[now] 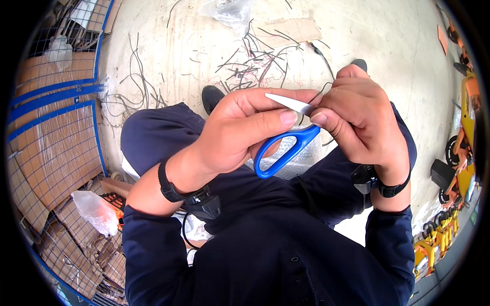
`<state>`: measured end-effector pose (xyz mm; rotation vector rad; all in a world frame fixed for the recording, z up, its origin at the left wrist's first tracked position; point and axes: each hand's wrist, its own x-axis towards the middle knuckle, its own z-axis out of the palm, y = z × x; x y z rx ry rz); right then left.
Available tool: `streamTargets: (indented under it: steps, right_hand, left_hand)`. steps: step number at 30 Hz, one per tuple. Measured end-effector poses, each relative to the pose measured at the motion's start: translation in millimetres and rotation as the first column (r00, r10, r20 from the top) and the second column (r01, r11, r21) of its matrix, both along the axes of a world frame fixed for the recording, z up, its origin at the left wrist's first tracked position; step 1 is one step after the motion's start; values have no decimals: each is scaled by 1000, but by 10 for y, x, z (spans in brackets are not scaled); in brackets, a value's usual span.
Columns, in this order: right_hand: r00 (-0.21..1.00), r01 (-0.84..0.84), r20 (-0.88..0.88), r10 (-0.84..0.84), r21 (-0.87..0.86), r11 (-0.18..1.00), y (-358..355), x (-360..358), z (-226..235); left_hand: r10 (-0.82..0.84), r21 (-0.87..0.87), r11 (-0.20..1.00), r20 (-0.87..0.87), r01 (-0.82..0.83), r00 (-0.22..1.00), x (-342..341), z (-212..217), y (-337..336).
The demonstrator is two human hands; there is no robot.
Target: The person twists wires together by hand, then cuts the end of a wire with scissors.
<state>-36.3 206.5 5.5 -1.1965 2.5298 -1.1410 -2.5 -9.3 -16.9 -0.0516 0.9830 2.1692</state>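
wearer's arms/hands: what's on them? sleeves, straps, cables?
Bare left hand and right hand, no gloves. Dark navy sleeves pushed up the forearms. Black strap on each wrist carrying a small black device; a thin black cable runs from the left one.

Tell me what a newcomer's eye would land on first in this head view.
At centre, the blue-handled scissors stand out, gripped in the left hand, with the right hand pinching a thin dark wire at the blade. Beyond the hands, cut wire scraps litter the pale floor. On the left, blue wire-mesh cages hold flattened cardboard.
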Motion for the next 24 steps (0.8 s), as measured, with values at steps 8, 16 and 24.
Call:
streamTargets:
  steps: [8,16,24]
  right_hand:
    - [1000,-15,-6,15,26,1000,26,0,29]
    - [1000,13,9,-13,-24,1000,17,20,7]
    - [1000,16,2,-16,31,999,21,-5,20]
  left_hand:
    - [-5,-31,1000,-54,3,999,20,6,-3]
    - [-17,14,1000,-49,18,999,23,-27,-12]
    - [-43,-82,996,-29,40,999,-24,-23,-39]
